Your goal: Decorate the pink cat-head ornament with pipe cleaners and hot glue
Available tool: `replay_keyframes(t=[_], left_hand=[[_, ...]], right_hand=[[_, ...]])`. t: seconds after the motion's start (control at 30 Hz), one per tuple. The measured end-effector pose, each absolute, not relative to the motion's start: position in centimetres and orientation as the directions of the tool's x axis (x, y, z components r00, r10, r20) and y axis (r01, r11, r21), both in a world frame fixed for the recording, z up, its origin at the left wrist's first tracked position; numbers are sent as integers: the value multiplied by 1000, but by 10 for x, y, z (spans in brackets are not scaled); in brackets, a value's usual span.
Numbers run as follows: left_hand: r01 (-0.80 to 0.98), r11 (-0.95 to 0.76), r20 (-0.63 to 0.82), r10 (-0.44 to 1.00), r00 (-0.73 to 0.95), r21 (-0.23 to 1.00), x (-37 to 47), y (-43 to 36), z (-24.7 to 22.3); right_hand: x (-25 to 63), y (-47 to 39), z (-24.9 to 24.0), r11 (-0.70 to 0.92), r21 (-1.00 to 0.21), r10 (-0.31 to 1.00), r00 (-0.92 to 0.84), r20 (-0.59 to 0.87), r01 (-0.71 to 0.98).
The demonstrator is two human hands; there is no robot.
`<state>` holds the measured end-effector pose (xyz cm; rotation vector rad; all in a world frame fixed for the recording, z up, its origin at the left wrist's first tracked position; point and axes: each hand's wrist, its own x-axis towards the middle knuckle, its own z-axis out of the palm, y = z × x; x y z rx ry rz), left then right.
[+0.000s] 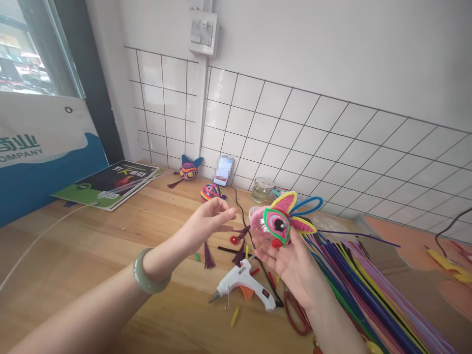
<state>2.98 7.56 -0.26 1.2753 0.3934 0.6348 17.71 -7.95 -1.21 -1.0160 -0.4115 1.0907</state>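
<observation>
In my right hand (295, 265) rests a pink pipe-cleaner animal head (278, 221), held up with the thumb against its side. It has a green-rimmed eye, white teeth, a red ball, yellow-edged pink ears and a blue loop on top. My left hand (212, 216), with a pale green bangle on its wrist, hovers to the left of the head. Its fingers are loosely curved, with the thumb apart and nothing visible between them. Below the hands lie a white hot glue gun (245, 285), purple tassels (209, 256) and a red bead (234, 240).
Bundled coloured pipe cleaners (361, 280) lie at right, beside red-handled scissors (297, 312). Along the wall stand a blue-eared ornament (189, 168), a striped ball (211, 191), a phone (223, 169) and a glass jar (262, 190). A magazine (121, 179) lies at left.
</observation>
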Motion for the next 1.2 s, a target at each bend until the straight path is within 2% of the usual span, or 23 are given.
replay_keyframes(t=[0.07,0.17,0.27,0.43,0.57,0.73,0.83,0.9,1.03,1.2], left_hand=[[-223,164,46,701,712,961,31,88,-7],[-286,263,-6,745,667,921,31,107,-14],[-363,316,-31,790,612,876,29,124,-20],[-397,357,-84,822,563,846,28,140,-30],[-359,365,-80,789,610,859,31,135,-35],[-228,339,-75,687,723,913,39,104,-33],[-231,248,35,607,794,941,42,85,-29],[-220,220,60,565,823,950,43,78,-27],[-216,201,70,558,827,956,44,74,-24],[-187,195,57,532,845,963,44,73,-26]], right_hand=[[185,-78,-13,140,-818,842,501,-198,-558],[196,-77,-15,210,-804,792,579,-194,-556],[205,-78,-14,256,-790,773,608,-179,-557],[213,-85,-4,326,-768,748,647,-147,-551],[211,-92,6,348,-763,768,633,-101,-545],[195,-97,15,234,-766,826,538,-168,-599],[187,-98,14,145,-771,865,458,-205,-620],[185,-98,13,113,-787,875,436,-210,-606],[187,-99,12,134,-807,868,460,-184,-575],[189,-98,13,139,-763,856,464,-228,-632]])
